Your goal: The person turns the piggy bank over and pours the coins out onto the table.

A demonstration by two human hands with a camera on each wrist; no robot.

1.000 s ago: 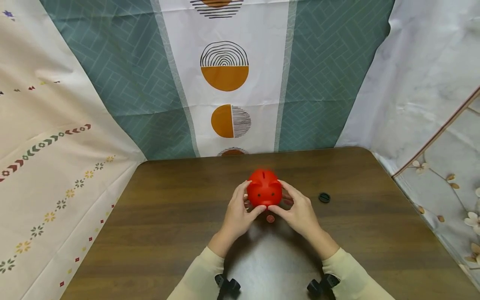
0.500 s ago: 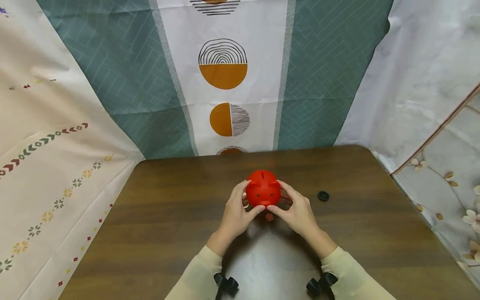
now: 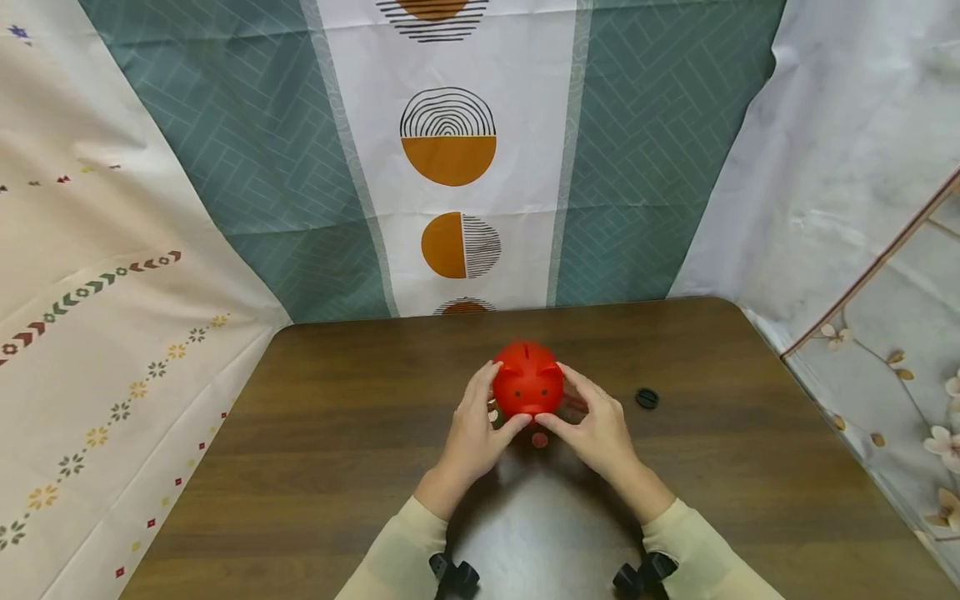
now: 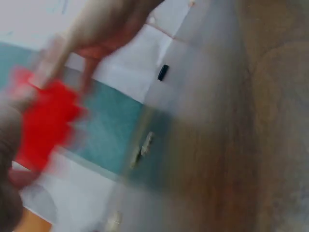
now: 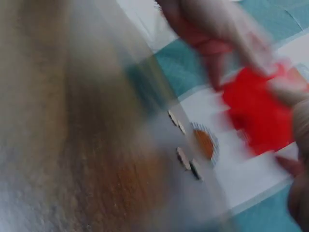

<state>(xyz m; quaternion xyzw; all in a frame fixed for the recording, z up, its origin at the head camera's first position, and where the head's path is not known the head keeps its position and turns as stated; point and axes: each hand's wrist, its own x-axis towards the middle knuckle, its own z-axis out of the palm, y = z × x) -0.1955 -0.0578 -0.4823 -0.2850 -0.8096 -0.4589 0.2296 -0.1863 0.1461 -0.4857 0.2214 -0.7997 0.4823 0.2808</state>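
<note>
Between both hands is a red piggy bank (image 3: 528,385), its face toward me and the coin slot on top. My left hand (image 3: 471,429) grips its left side, thumb at the lower front. The right hand (image 3: 596,423) grips the other side in the same way. Both wrist views show the piggy bank (image 4: 48,123) blurred and raised off the table. Under it lie several coins (image 5: 182,158). One copper-coloured coin (image 3: 540,439) shows just below the thumbs, and a pale coin (image 3: 492,414) is partly hidden by my left hand.
A round black plug (image 3: 647,398) lies on the wooden table (image 3: 315,467), right of the hands. Patterned cloths hang behind the table (image 3: 450,167) and along both sides. A black strap mount (image 3: 455,575) sits at each wrist.
Both hands keep their grip on the piggy bank, in nearly the same place. The whole head view shifts slightly. The coins peeking out by the left hand look a little different.
</note>
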